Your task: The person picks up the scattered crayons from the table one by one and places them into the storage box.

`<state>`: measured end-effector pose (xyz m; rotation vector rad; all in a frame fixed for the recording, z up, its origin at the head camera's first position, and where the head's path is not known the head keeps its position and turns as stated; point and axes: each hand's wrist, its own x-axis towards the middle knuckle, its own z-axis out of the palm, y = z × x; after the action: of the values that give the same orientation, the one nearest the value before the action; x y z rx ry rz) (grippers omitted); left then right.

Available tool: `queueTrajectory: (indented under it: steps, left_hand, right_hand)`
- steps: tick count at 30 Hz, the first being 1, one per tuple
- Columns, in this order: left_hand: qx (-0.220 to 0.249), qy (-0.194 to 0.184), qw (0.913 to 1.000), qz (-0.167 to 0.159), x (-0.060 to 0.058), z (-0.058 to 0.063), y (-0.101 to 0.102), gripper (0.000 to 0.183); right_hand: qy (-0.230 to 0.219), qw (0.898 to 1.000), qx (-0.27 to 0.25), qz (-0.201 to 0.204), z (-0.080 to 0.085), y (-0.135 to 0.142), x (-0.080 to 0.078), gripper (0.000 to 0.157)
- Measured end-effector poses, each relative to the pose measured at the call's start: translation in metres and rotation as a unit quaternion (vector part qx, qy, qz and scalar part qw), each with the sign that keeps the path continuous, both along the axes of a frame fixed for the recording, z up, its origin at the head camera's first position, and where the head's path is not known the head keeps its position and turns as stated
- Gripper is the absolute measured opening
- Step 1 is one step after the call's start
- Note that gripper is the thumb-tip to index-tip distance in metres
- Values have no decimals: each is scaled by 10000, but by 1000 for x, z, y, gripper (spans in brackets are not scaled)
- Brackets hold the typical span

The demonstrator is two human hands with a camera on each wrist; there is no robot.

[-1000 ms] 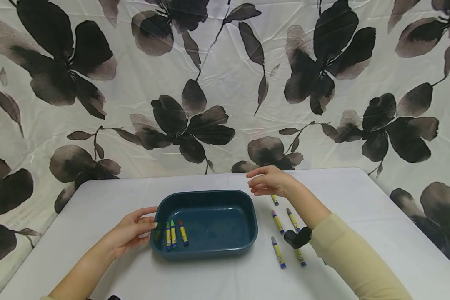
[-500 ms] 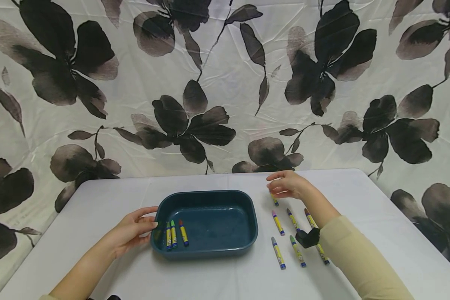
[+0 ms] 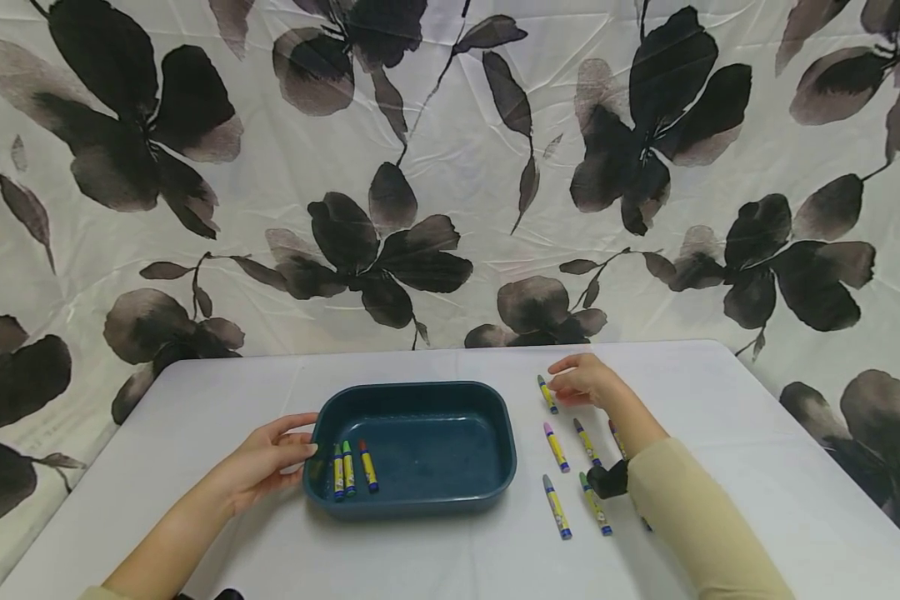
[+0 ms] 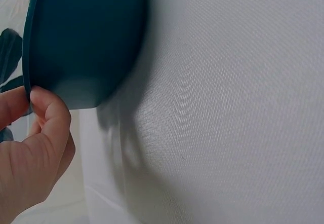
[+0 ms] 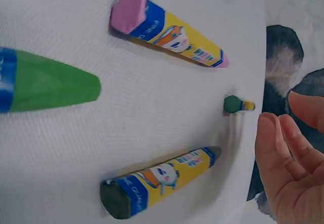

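My left hand pinches the left end of a dark teal rectangular tray, thumb and fingers on either side of its rim in the left wrist view. Three crayons in yellow-and-blue wrappers lie inside, toward the tray's left end. At the back right, my right hand hovers just beside a green crayon. Its fingers are loosely bent and hold nothing. The right wrist view shows that crayon end-on, to the left of the fingertips.
Several more crayons lie right of the tray: a pink one, a dark one, a grey one and a green one. Another is partly hidden under the right forearm. A floral cloth hangs behind the white table.
My right hand has moved right from near the tray's back corner to the far green crayon, which now shows fully. The left hand stays on the tray.
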<state>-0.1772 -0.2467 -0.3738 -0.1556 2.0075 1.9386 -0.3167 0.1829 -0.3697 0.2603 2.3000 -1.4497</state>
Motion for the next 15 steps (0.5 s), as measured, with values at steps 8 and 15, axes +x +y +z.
queueTrajectory:
  steps: [8,15]
  left_hand:
    - [-23,-26,10000,-18,0,-2,1,64]
    - [-178,-9,9998,50,0,-3,1,63]
  right_hand:
    - [123,9990,374,-212,-16,-5,0,37]
    - [499,9938,960,-263,-29,-16,-3,30]
